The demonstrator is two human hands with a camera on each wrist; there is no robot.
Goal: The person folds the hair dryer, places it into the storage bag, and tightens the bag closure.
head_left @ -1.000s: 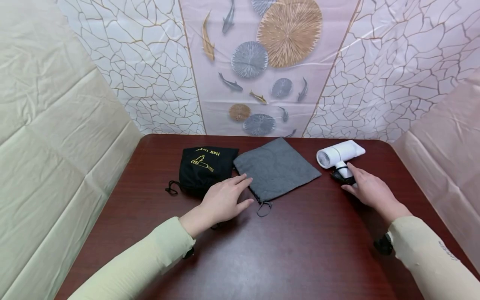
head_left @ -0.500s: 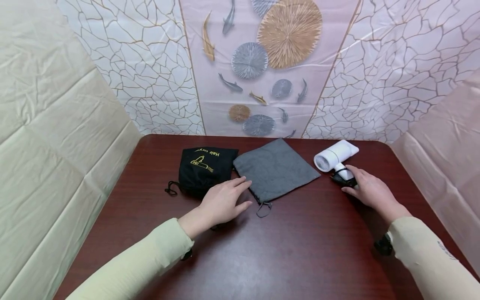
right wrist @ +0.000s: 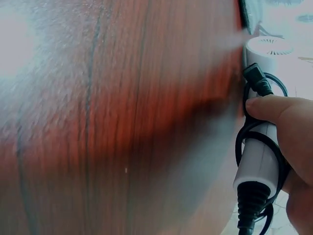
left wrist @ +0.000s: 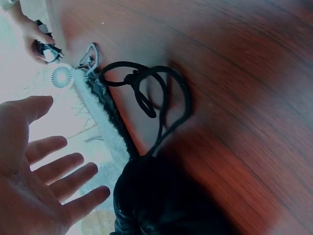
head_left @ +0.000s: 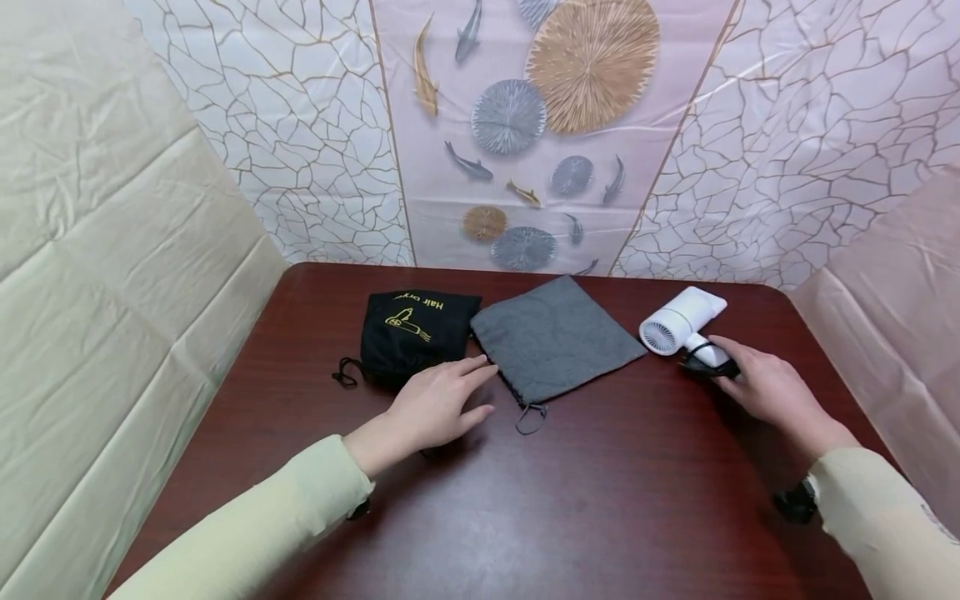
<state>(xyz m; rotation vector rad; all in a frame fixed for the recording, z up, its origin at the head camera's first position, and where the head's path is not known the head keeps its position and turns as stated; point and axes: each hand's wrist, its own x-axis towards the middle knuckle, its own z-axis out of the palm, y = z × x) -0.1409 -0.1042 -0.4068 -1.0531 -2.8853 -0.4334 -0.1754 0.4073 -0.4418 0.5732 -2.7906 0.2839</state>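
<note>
In the head view, my right hand grips the handle of a white hair dryer at the right of the table. The right wrist view shows my thumb across the handle and the black cord wound round it, with the plug under the dryer's head. Whether the dryer is off the table, I cannot tell. My left hand has its fingers extended and holds nothing. It is in front of a black drawstring pouch with a yellow hair dryer print, near a flat grey drawstring pouch.
The dark red wooden table has a patterned wall hanging behind it and pale cloth at both sides. The black pouch's cord loops lie on the table, as does the grey pouch's cord.
My right hand has drawn the hair dryer slightly to the right and towards me, and the dryer's barrel has turned. My left hand has barely moved; the pouches lie as before.
</note>
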